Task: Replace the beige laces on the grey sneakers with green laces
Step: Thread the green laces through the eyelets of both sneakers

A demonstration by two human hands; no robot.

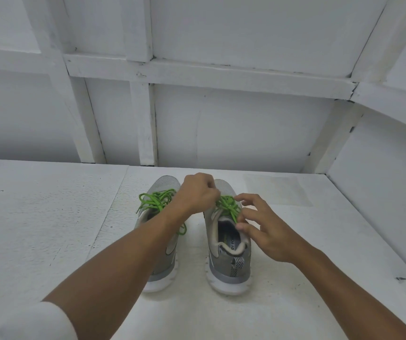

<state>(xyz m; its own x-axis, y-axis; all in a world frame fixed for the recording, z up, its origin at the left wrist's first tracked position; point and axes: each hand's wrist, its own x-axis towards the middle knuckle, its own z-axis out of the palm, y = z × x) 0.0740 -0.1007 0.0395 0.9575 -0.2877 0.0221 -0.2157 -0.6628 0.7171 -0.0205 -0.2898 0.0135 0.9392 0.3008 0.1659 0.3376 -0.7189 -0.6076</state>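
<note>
Two grey sneakers stand side by side on the white surface (pixel 50 217), heels toward you and toes toward the white panelled wall (pixel 246 131). They are near each other but apart.

Left sneaker (pixel 166 268): it carries a green lace, the left lace (pixel 156 201), threaded over the tongue. The loops spread loose across the forefoot, and one strand hangs down the inner side by the collar. Your left forearm crosses above this sneaker and hides its middle.

Right sneaker (pixel 229 263): a second green lace, the right lace (pixel 227 204), is bunched over the upper eyelets just ahead of the open collar. Part of a printed insole label shows inside the collar.

Left hand (pixel 197 192): it reaches across to the right sneaker. Its fingers are curled tight and grasp the right lace at the far end of the bunch, knuckles up.

Right hand (pixel 265 229): it sits at the near right of the same bunch. Its fingers are spread and mostly straight, with the thumb tip at the collar edge, touching or just beside a lace strand. You cannot tell whether the thumb and a finger pinch that strand.

A white sleeve (pixel 37 322) covers your left upper arm at the lower left corner.
</note>
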